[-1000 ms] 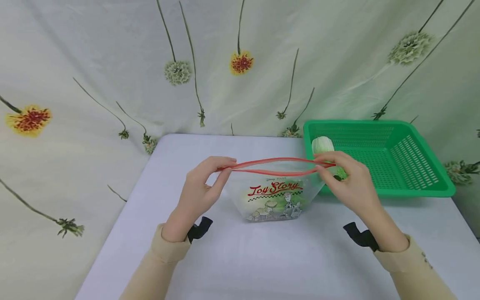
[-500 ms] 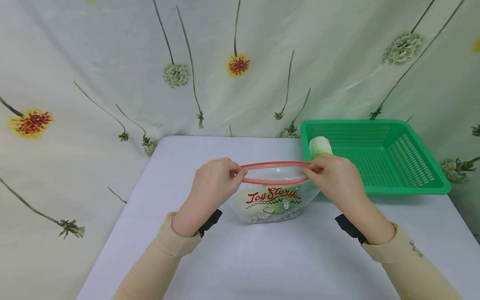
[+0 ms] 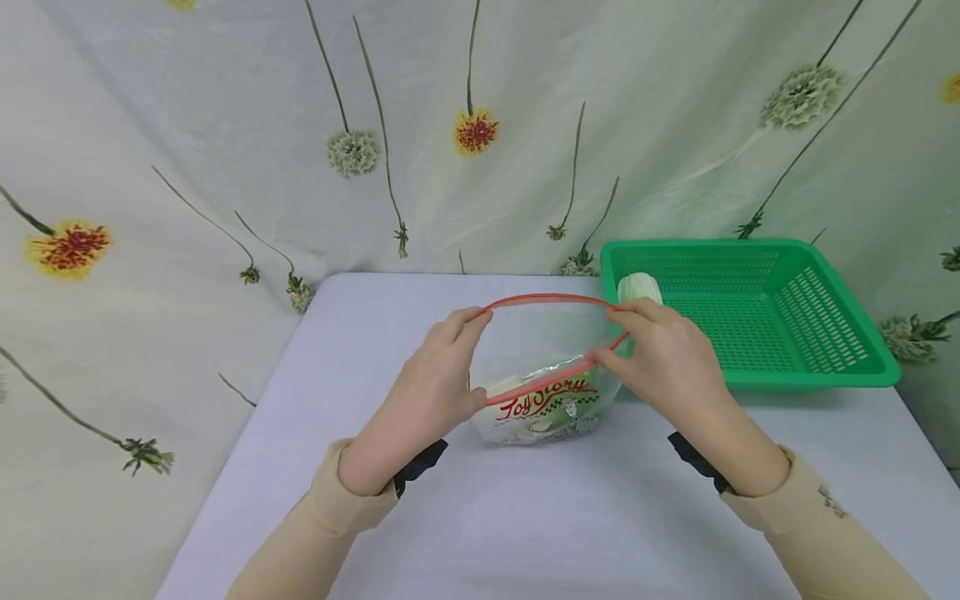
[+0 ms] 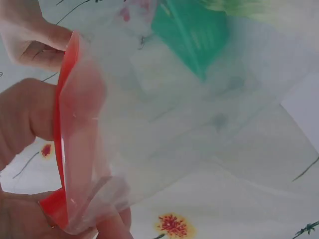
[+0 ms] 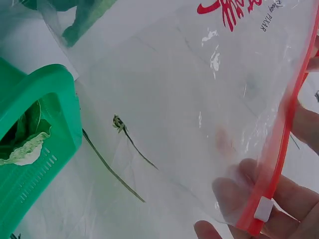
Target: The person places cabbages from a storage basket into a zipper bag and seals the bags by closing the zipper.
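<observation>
A clear zip bag with a red rim and red "Toy Story" lettering stands on the table, its mouth spread wide. Something pale green shows through its lower part. My left hand holds the rim at the left, thumb at the front edge and fingers at the back edge. At the right end, my right hand grips the rim, thumb on the front edge. A white slider sits by the right fingers in the right wrist view. The left wrist view shows the red rim between thumb and fingers.
A green plastic basket stands at the back right, just behind my right hand. In its left corner lies a leafy vegetable with a white stalk end. A flower-printed cloth hangs behind the white table.
The bag's mouth has gone from a narrow slit to a wide gap. Both hands moved inward, then spread the edges apart, the back edge rising and the left front edge coming down.
</observation>
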{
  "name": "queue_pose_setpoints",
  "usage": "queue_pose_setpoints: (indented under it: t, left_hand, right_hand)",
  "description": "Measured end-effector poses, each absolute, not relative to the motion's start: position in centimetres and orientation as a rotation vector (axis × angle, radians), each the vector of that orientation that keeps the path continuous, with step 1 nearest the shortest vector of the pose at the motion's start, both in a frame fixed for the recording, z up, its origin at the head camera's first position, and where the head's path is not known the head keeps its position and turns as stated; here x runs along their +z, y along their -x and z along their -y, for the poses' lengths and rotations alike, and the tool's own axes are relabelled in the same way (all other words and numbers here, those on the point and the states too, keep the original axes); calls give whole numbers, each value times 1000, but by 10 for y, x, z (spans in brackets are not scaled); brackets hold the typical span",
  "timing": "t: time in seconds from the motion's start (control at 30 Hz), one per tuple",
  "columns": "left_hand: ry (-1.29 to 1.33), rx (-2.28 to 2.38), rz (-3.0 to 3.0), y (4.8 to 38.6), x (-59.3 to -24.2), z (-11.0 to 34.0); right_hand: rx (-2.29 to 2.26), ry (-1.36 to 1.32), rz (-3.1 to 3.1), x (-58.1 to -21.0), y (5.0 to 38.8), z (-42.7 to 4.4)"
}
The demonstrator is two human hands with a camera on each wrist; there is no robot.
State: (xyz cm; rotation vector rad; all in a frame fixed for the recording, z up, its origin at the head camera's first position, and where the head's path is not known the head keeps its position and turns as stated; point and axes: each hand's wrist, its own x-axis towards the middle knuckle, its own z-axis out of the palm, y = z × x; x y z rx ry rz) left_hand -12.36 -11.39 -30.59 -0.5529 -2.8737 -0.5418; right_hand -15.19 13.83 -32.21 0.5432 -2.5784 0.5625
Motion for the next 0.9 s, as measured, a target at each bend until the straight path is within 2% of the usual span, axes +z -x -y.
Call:
queue_pose_setpoints:
  t: [0.3, 0.67, 0.9]
  left_hand:
    - [679, -625, 2683, 118, -316, 106]
    - [706, -587, 2586, 111, -324, 102]
    - [549, -653, 2496, 112, -328, 100]
  right_hand:
    - [641, -403, 2392, -333, 154, -128]
    - [571, -398, 2299, -346, 158, -120]
    - [414, -451, 2596, -339, 149, -125]
